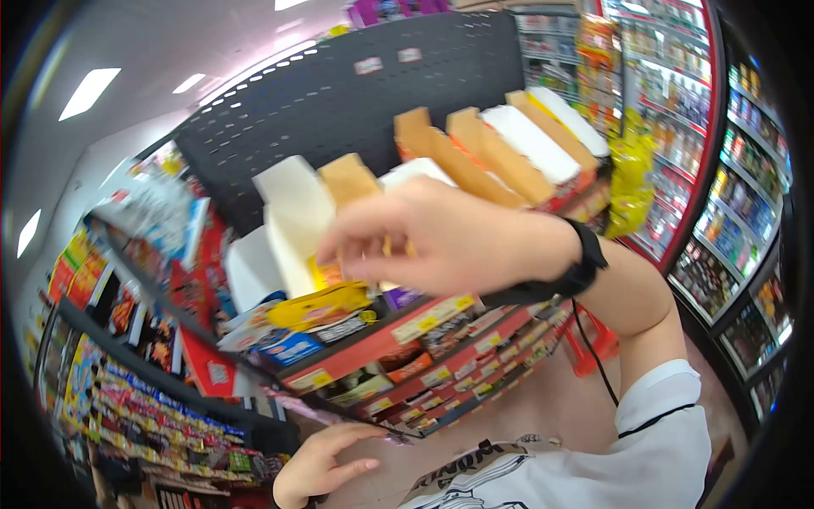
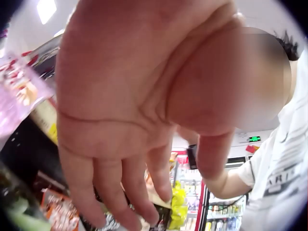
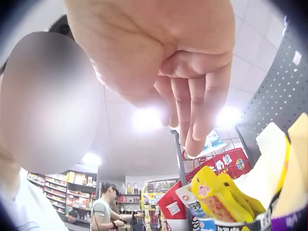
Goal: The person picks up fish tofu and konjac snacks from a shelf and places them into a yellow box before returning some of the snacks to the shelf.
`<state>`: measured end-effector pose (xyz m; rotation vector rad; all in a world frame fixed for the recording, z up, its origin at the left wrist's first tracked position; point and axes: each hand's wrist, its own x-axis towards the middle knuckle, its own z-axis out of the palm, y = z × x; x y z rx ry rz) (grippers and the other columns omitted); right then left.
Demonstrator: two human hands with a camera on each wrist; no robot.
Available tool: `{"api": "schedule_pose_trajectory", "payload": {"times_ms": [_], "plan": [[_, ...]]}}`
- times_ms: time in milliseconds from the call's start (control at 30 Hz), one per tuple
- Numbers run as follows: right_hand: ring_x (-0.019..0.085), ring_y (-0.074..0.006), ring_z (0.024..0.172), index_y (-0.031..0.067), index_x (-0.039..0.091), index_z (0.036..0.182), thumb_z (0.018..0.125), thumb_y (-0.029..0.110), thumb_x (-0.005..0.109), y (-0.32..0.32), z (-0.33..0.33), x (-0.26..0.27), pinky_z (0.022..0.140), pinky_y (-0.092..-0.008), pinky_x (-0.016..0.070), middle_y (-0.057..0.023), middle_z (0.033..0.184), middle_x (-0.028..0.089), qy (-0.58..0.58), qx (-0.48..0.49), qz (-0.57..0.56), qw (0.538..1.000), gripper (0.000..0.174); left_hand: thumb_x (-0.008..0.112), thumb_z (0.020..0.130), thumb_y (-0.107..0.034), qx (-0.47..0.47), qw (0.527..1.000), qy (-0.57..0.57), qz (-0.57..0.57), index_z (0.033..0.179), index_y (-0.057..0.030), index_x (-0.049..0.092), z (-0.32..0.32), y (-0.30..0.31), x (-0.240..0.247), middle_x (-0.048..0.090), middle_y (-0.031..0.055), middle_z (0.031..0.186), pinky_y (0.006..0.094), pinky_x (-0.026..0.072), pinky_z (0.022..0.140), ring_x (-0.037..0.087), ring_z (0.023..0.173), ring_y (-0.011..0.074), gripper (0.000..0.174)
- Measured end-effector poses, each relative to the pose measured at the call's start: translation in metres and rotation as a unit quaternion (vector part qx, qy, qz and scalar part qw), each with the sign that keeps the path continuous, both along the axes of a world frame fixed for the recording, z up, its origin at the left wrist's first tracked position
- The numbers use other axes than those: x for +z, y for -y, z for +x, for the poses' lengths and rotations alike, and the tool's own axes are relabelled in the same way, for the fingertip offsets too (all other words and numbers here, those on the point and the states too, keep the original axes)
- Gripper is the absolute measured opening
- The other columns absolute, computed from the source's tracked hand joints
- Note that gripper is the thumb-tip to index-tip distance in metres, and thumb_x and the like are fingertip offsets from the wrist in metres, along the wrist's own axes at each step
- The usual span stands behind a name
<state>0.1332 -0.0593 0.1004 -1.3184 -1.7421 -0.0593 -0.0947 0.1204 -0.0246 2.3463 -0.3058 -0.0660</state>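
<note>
My right hand [image 1: 432,237] is raised over the top shelf's display boxes, its fingers loosely bent and nothing visible in them. Below its fingertips, in the right wrist view, yellow snack packets [image 3: 216,195] stand in a black box beside a white packet. The same yellow packets [image 1: 318,307] show at the shelf's left end in the head view. Low down, my left hand [image 1: 326,462] hangs near the shelf's front corner with relaxed fingers and nothing in its palm. Close by in the left wrist view are a pink packet [image 2: 21,94] and an orange packet [image 2: 58,211].
White and brown display boxes [image 1: 530,144] line the shelf before a dark pegboard [image 1: 339,110]. Yellow bags [image 1: 629,174] hang at its right end. Drinks coolers [image 1: 738,187] stand at right, a red stool [image 1: 593,343] beneath. Another person [image 3: 106,209] stands in the background.
</note>
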Motion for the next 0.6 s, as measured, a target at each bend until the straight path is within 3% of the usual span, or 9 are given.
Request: {"api": "schedule_pose_trajectory", "payload": {"times_ms": [67,100,133,200,300,333,400,467,600], "plan": [[0.060,-0.0221,0.066,0.0001,0.057,0.090,0.080,0.007,0.056,0.057,-0.009,-0.023,0.059,-0.0306,0.0466,-0.0134,0.075,0.061,-0.039,-0.034,-0.036,0.998,0.012,0.064,0.080,-0.019,0.013,0.990,-0.139,-0.001,0.117,-0.0001,0.051,0.005,0.002,-0.037,0.058,0.0123,0.111,0.0328,0.0418,0.088,0.055,0.103,0.0239,0.043],[0.060,-0.0223,0.066,0.0011,0.058,0.092,0.081,0.008,0.056,0.080,-0.007,-0.044,0.060,-0.0303,0.0468,-0.0118,0.076,0.062,-0.057,-0.049,-0.065,0.995,0.013,0.063,0.082,-0.021,0.021,0.988,-0.150,-0.022,0.120,-0.0007,0.048,0.007,0.007,-0.061,0.058,0.0116,0.111,0.0306,0.0426,0.086,0.056,0.100,0.0190,0.046],[0.060,-0.0220,0.065,0.0021,0.059,0.093,0.082,0.009,0.057,0.102,-0.009,-0.064,0.060,-0.0296,0.0470,-0.0106,0.077,0.062,-0.070,-0.041,-0.028,0.996,0.014,0.059,0.082,-0.013,0.107,0.982,-0.141,-0.062,0.116,-0.0002,0.051,0.004,0.017,-0.078,0.060,0.0160,0.105,0.0316,0.0440,0.083,0.056,0.099,0.0230,0.037],[0.061,-0.0213,0.068,0.0028,0.060,0.095,0.083,0.012,0.057,0.153,-0.003,-0.110,0.061,-0.0296,0.0473,-0.0106,0.081,0.063,-0.129,-0.100,-0.134,0.977,0.016,0.060,0.082,-0.011,0.130,0.972,-0.179,-0.074,0.115,0.0006,0.051,0.012,0.022,-0.124,0.060,0.0124,0.104,0.0312,0.0435,0.083,0.055,0.098,0.0201,0.036],[0.063,-0.0225,0.077,0.0039,0.059,0.098,0.083,0.014,0.055,0.230,0.005,-0.188,0.066,-0.0307,0.0481,-0.0097,0.087,0.065,-0.208,-0.244,-0.204,0.925,0.019,0.063,0.080,-0.011,0.091,0.965,-0.238,-0.064,0.112,0.0011,0.053,0.026,0.017,-0.214,0.061,0.0088,0.098,0.0297,0.0460,0.077,0.057,0.089,0.0171,0.035],[0.064,-0.0217,0.077,0.0031,0.058,0.100,0.082,0.012,0.055,0.258,0.002,-0.203,0.068,-0.0306,0.0486,-0.0097,0.087,0.065,-0.237,-0.294,-0.219,0.900,0.020,0.063,0.080,-0.011,0.078,0.965,-0.242,-0.062,0.112,0.0011,0.053,0.040,0.036,-0.213,0.061,0.0088,0.098,0.0297,0.0460,0.077,0.057,0.089,0.0171,0.035],[0.064,-0.0183,0.077,0.0012,0.058,0.099,0.082,0.010,0.055,0.309,-0.008,-0.240,0.069,-0.0289,0.0486,-0.0095,0.086,0.065,-0.305,-0.340,-0.205,0.865,0.020,0.065,0.080,-0.027,0.127,0.946,-0.299,-0.023,0.116,-0.0024,0.052,0.063,0.081,-0.209,0.061,0.0132,0.101,0.0306,0.0443,0.081,0.058,0.095,0.0216,0.046],[0.063,-0.0149,0.077,-0.0009,0.058,0.098,0.082,0.008,0.055,0.359,-0.020,-0.273,0.069,-0.0275,0.0483,-0.0098,0.085,0.065,-0.420,-0.405,-0.174,0.793,0.019,0.065,0.080,-0.027,0.090,0.945,-0.306,-0.072,0.115,-0.0029,0.053,0.088,0.097,-0.250,0.061,0.0137,0.101,0.0301,0.0448,0.080,0.058,0.094,0.0199,0.045],[0.061,-0.0137,0.076,-0.0027,0.059,0.098,0.083,0.007,0.055,0.441,-0.045,-0.294,0.070,-0.0258,0.0479,-0.0080,0.083,0.063,-0.525,-0.442,-0.095,0.721,0.018,0.064,0.080,-0.027,0.017,0.966,-0.258,-0.021,0.112,-0.0033,0.054,0.154,0.200,-0.221,0.060,0.0161,0.104,0.0311,0.0447,0.081,0.058,0.098,0.0240,0.042]]}}
